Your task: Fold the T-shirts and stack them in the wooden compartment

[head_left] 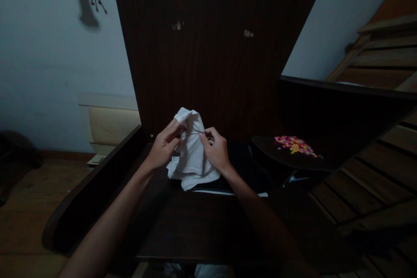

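A crumpled white cloth (192, 152), perhaps a garment, is raised between my two hands over the dark wooden surface. My left hand (164, 145) grips its upper left side, some fingers tucked behind or inside the fabric. On the other side my right hand (215, 147) pinches the cloth's right edge between thumb and fingers. The lower folds of the white cloth rest on a dark folded cloth (241, 165). A thin white edge shows beneath the dark one.
A dark wooden panel (208, 65) rises behind, with a raised side board (94, 186) at left. On a corner shelf (270, 147) at right lies a pile of small pink and yellow pieces (296, 145). Wooden slats (378, 178) stand beyond it.
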A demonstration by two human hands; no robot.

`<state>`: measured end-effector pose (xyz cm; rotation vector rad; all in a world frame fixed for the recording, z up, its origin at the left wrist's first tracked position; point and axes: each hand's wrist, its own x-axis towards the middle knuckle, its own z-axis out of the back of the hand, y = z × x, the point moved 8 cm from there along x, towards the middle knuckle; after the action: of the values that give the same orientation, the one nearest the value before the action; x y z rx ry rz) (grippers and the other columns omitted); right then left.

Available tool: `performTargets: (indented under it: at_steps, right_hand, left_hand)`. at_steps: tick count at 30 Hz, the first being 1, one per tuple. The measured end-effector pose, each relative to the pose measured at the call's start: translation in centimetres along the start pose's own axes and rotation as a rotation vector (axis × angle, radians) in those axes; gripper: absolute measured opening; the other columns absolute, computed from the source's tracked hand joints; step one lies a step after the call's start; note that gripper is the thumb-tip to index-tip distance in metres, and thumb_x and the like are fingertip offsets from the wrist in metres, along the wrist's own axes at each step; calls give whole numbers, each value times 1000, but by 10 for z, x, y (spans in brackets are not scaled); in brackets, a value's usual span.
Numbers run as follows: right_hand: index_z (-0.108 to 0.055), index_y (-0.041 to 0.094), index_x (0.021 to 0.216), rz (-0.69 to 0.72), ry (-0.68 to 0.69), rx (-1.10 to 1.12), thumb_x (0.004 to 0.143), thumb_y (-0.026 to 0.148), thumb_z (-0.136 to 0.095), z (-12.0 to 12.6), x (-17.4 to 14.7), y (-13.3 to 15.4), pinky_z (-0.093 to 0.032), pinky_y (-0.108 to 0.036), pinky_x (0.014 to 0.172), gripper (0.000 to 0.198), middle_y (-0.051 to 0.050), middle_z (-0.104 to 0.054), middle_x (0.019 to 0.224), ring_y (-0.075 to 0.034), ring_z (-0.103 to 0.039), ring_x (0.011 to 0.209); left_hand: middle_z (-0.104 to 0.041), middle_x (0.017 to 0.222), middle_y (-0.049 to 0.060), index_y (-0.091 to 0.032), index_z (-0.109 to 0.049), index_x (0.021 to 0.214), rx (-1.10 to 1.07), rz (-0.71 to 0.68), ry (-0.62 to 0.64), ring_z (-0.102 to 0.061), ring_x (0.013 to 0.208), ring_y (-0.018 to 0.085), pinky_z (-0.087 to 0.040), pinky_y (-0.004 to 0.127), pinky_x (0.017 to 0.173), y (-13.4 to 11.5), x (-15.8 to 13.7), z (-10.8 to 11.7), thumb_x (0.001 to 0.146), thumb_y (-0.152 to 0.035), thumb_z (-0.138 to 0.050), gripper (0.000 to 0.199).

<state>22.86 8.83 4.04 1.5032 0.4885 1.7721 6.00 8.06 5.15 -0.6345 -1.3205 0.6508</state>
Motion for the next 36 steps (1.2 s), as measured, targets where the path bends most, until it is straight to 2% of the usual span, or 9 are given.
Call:
performTargets:
  at_steps: [4, 7, 13, 17, 20, 25, 30, 33, 36]
  right_hand:
    - [-48, 22, 84, -40, -180, 137, 87, 40, -51, 29, 16, -16, -45, -25, 63, 18, 1, -58, 75, -14, -58, 69]
    - [-48, 22, 85, -28, -241, 129, 87, 41, -51, 50, 22, -15, -42, -24, 61, 19, 2, -56, 72, -14, -56, 66]
    - [-54, 20, 81, 2, -354, -105, 86, 41, -53, 96, 22, -17, -42, -25, 66, 22, 1, -59, 73, -15, -55, 70]
    - [-58, 19, 80, -21, -445, -287, 85, 42, -52, 130, 15, -36, -41, -26, 68, 24, 0, -60, 72, -16, -54, 70]
    - [-59, 19, 78, -69, -408, -358, 83, 42, -53, 143, 11, -55, -41, -27, 67, 24, 0, -61, 71, -17, -55, 69]
    - [-62, 19, 75, -148, -230, -383, 74, 37, -55, 145, 2, -83, -41, -28, 68, 20, -1, -64, 72, -19, -56, 71]
    - [-60, 19, 62, -251, 72, -264, 66, 34, -56, 123, -5, -105, -39, -27, 61, 16, 1, -59, 61, -18, -53, 64]
    - [-61, 18, 60, -338, 414, -99, 63, 34, -61, 85, -19, -101, -39, -25, 58, 16, 2, -59, 58, -16, -53, 60]
    - [-70, 17, 71, -317, 880, 42, 67, 35, -66, 32, -50, -70, -43, -24, 61, 19, 1, -66, 66, -15, -59, 64]
  left_hand:
    - [-32, 156, 7, -25, -38, 145, 453, -151, -68, -32, 140, 28, -34, 47, 111, -3, -7, 12, 81, -22, -54, 67]
    - [-30, 156, 11, -24, -28, 149, 542, -89, 4, -34, 139, 28, -38, 47, 108, 25, -15, 8, 80, -30, -59, 76]
    - [-60, 131, 13, -18, -59, 125, 480, 78, 408, -55, 122, 27, -42, 45, 104, 101, -46, -33, 76, -30, -62, 50]
    - [-65, 123, 11, -18, -64, 116, 435, 92, 335, -60, 115, 25, -45, 41, 100, 117, -52, -34, 78, -26, -58, 39]
    - [-69, 115, 9, -19, -67, 109, 394, 127, 263, -62, 107, 23, -46, 38, 97, 121, -50, -28, 80, -26, -55, 32]
    - [-70, 100, 7, -19, -70, 95, 332, 206, 116, -63, 94, 22, -49, 35, 84, 122, -44, -9, 80, -32, -55, 25]
    - [-66, 90, 7, -18, -73, 87, 350, 264, -234, -61, 85, 22, -47, 31, 76, 112, -43, 32, 78, -36, -59, 24]
    - [-68, 83, 6, -18, -72, 92, 246, 360, -356, -60, 79, 22, -46, 29, 69, 117, -43, 48, 77, -37, -60, 27]
    - [-69, 82, 4, -17, -71, 95, 96, 403, -387, -59, 74, 19, -44, 26, 64, 120, -36, 48, 74, -37, -62, 30]
